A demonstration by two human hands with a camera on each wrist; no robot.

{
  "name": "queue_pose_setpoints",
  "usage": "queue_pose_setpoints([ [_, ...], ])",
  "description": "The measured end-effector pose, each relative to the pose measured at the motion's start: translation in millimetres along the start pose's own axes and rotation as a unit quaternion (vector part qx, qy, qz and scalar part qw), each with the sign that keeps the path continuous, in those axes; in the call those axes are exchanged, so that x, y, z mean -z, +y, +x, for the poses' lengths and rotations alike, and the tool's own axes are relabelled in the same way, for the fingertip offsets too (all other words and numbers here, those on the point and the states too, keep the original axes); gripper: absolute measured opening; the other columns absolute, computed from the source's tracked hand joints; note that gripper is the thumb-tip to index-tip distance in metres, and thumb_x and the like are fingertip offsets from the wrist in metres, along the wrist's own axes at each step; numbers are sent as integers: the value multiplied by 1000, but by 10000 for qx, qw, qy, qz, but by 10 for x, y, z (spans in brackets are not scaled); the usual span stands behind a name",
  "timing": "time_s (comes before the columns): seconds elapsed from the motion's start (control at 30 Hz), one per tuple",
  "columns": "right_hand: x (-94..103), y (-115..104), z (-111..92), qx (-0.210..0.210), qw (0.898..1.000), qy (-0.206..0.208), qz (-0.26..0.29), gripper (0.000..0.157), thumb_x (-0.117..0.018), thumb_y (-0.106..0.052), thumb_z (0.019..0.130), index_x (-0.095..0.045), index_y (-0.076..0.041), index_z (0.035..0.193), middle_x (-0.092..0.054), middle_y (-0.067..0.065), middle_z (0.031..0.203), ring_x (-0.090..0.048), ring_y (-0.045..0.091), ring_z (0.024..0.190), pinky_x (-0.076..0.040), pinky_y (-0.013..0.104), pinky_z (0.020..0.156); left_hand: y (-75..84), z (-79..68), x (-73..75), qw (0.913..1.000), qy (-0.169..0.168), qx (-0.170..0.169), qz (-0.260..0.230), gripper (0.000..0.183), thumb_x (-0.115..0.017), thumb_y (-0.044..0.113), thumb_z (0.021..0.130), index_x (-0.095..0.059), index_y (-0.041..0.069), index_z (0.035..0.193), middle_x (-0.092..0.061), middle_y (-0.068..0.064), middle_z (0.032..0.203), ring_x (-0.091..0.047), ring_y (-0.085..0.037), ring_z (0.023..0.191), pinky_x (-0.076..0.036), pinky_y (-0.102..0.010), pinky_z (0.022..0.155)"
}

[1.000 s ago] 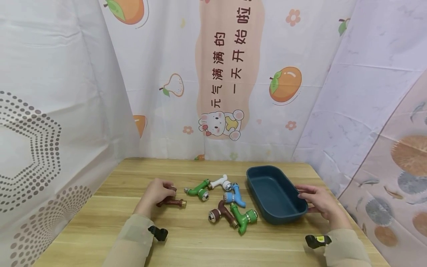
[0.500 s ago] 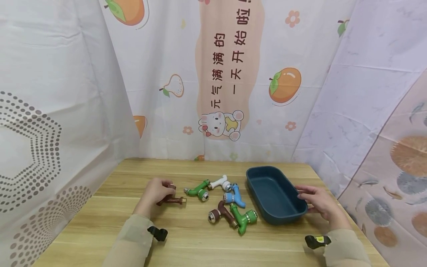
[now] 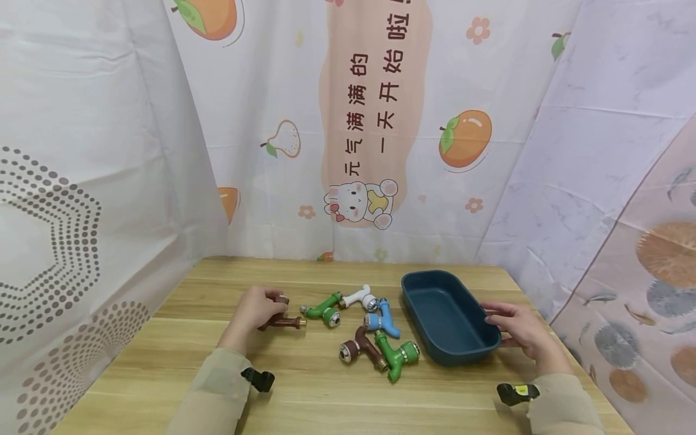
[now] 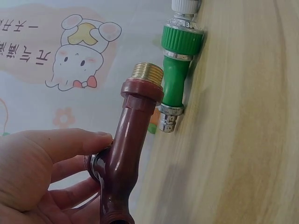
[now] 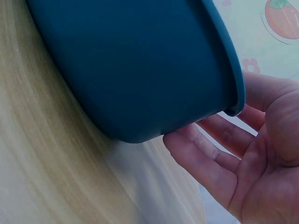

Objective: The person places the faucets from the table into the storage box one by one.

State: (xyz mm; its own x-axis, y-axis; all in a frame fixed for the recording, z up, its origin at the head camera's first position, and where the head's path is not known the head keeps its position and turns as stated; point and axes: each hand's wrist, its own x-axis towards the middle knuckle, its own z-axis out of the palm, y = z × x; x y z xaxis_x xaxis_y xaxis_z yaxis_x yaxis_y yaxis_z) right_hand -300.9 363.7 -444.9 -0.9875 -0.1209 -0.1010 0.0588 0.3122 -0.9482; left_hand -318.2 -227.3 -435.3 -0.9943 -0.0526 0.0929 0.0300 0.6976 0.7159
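Observation:
My left hand [image 3: 260, 311] grips a brown tap [image 3: 287, 322] at the left of the table. In the left wrist view the tap [image 4: 128, 140] shows its brass threaded end, with the thumb and fingers at its knob. At the far right, my right hand [image 3: 519, 326] holds the near right side of a dark blue plastic tub [image 3: 448, 357]. The right wrist view shows one digit going behind the tub's rim [image 5: 236, 93] and other fingers against its outer wall.
Between the hands lie several taps: a green tap [image 3: 321, 311], a white tap [image 3: 356, 296], a blue tap [image 3: 387, 320], a brown tap [image 3: 370, 348] and another green tap [image 3: 396, 357]. A printed curtain [image 3: 272, 199] hangs behind the wooden table [image 3: 304, 399].
My left hand has turned the brown tap slightly, and its knob shows more above the fingers. The right hand, the tub and the other taps stay where they were.

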Motion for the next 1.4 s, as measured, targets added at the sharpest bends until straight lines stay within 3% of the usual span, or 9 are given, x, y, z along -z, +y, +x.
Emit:
queue_pose_setpoints([
  [0.13, 4, 16, 6, -18, 10000, 18, 35, 56, -65, -12, 99, -45, 6, 148, -61, 22, 134, -69, 21, 99, -60, 49, 75, 25, -15, 4, 10000, 7, 4, -96, 43, -79, 17, 87, -71, 1, 126, -70, -17, 114, -65, -27, 94, -55, -35, 61],
  [0.3, 6, 34, 6, 21, 10000, -24, 80, 57, -65, -12, 99, -43, 6, 148, -59, 23, 136, -68, 21, 101, -60, 50, 75, 65, -33, 10, 9999, 82, -114, -69, 41, -79, 17, 87, -72, 3, 125, -71, -15, 114, -66, -27, 96, -55, -35, 66],
  [0.5, 10, 30, 1, 50, 9999, -32, 121, 57, -64, -12, 99, -42, 6, 149, -59, 24, 137, -69, 21, 101, -60, 51, 74, 112, -32, -20, 9993, 65, -136, -331, 41, -79, 16, 88, -72, 5, 126, -70, -17, 113, -67, -27, 91, -55, -36, 53],
  [0.87, 9, 33, 5, -56, 9999, 95, 131, 53, -65, -12, 98, -48, 4, 146, -59, 24, 136, -68, 21, 101, -60, 51, 74, 242, -23, -103, 9986, 102, -291, -434, 38, -80, 16, 86, -74, 7, 123, -71, -16, 111, -68, -26, 90, -55, -33, 51],
  [1.4, 12, 50, 19, -43, 9998, 64, 187, 53, -65, -13, 99, -48, 3, 147, -62, 19, 132, -69, 20, 99, -60, 50, 73, 455, 66, -299, 9975, 222, -614, -286, 35, -81, 18, 85, -76, 9, 119, -73, -8, 107, -70, -24, 96, -58, -33, 67],
])
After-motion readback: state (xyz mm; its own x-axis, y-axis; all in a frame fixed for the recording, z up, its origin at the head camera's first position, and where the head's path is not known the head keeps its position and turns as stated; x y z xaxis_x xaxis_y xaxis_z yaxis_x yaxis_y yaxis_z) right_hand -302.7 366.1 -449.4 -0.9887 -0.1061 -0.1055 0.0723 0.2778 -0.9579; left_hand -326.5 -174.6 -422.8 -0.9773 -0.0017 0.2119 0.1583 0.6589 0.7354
